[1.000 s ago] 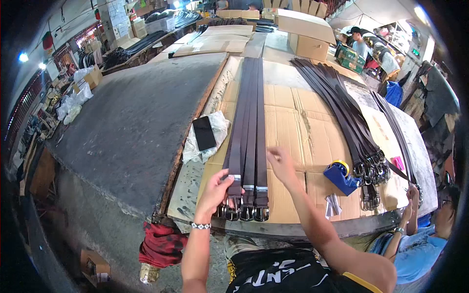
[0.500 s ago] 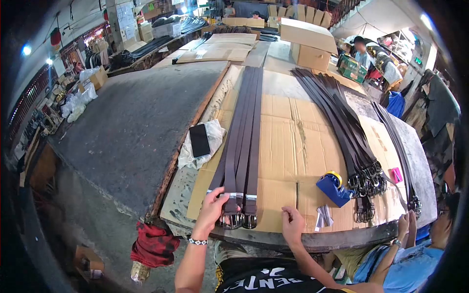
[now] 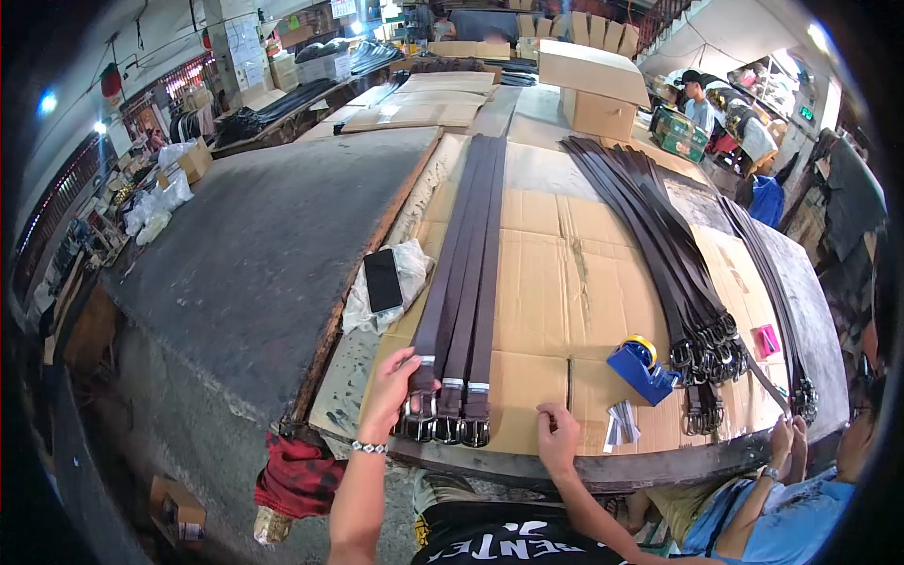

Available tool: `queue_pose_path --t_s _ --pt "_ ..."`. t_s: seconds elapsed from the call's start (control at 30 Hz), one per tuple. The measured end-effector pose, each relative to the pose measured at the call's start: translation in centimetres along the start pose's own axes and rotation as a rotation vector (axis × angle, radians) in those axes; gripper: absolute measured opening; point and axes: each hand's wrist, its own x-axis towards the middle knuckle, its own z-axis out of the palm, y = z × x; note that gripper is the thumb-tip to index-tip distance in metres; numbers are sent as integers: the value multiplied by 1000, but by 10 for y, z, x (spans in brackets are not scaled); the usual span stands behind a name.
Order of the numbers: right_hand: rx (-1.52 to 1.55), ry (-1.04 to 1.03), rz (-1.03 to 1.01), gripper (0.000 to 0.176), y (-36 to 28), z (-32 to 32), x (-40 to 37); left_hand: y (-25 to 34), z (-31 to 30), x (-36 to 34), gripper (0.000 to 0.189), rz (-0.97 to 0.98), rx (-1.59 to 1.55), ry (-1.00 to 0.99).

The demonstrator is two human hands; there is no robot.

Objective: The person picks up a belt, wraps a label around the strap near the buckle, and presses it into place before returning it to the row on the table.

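Note:
My left hand (image 3: 388,395) is closed around the buckle end of a dark brown belt (image 3: 428,344), at the left of a row of belts. Beside it lie more long brown belts (image 3: 482,282) with pale bands near their metal buckles (image 3: 450,431), which line up near the table's front edge. My right hand (image 3: 558,438) hovers or rests over the cardboard (image 3: 537,311) with its fingers curled in; whatever they may hold is hidden. Nearest to it on the right are small whitish strips (image 3: 621,426) and a blue tape dispenser (image 3: 643,372) with yellow tape.
A phone (image 3: 382,280) lies on plastic at left, beside a dark raised board (image 3: 273,245). More belts (image 3: 659,254) fan out at right, near a pink item (image 3: 766,340). A co-worker's hands (image 3: 789,441) hold a belt at the right edge. An open carton (image 3: 598,113) stands behind.
My left hand has moved slightly left with the belt's buckle end, so the buckles now sit more spread out in a row. My right hand has barely moved.

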Motion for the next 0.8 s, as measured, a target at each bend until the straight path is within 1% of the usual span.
queue_pose_path --t_s 0.1,0.13,0.23,0.27,0.4,0.5,0.53,0.63,0.67,0.8 --pt "11 1 3 9 -1 0 0 1 -4 -24 30 -7 20 51" --pt "21 3 -1 9 -1 1 0 -9 -5 -23 28 31 -14 104" --pt "13 -4 -3 9 3 3 -1 -5 -6 -24 28 13 4 38" --pt "17 -8 0 9 3 2 -2 1 -4 -23 28 -23 -5 18" --pt "22 2 -5 8 2 3 -1 9 7 -6 28 -50 -90 3" --pt "33 10 2 8 6 4 -1 10 12 -1 29 -59 -142 60" --pt "39 11 10 8 7 4 -2 6 6 1 30 -26 -117 35" --pt "57 -14 54 9 2 1 -2 12 1 -7 29 -20 -30 42" --pt "57 -13 39 9 2 1 -1 13 1 -8 27 -17 10 78" --pt "53 -9 14 9 1 1 -1 12 -17 -5 24 25 179 52"
